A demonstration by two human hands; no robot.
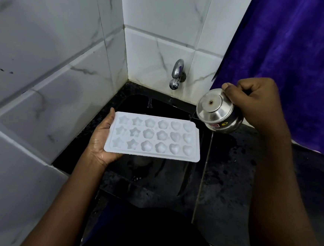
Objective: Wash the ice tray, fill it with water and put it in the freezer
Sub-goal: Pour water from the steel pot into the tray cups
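Holding a white plastic ice tray [153, 136] of star, flower and heart moulds level over the black stone sink [137, 104], gripped at its left end by the left hand [101, 140]; clasping a small steel pot [219, 115], tipped just beside the tray's far right corner, in the curled right hand [255, 103]. Probably the filling step, though water in the moulds impossible to tell. Next: pouring steadily, mould by mould, keeping the tray level. Around: chrome tap [177, 74] on the white tiled wall [159, 49], purple cloth [298, 56] at right, wet black counter [231, 167]. Nothing blocking the pour.
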